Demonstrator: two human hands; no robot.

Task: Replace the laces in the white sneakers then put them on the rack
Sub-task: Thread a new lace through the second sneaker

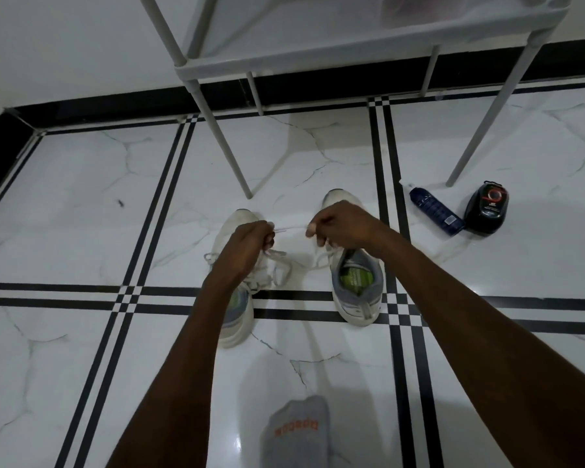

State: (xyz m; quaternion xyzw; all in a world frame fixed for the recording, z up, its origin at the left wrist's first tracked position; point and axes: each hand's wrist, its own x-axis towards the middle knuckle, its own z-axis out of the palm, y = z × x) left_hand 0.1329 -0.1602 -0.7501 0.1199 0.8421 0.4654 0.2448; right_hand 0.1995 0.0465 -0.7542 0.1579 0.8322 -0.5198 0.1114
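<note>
- Fingers of the left hand and of the right hand each pinch a white lace stretched between them.
- Both sneakers, left sneaker and right sneaker, stand on the tiled floor below the rack.

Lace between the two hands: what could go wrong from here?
1. Both hands, left and right, pinch one white lace stretched taut; a slip could pull it back out of the eyelets.
2. Loose lace loops lie around the left sneaker; they may tangle.
3. The blue bottle lies on the floor near the right sneaker, where an arm could knock it rolling.
</note>
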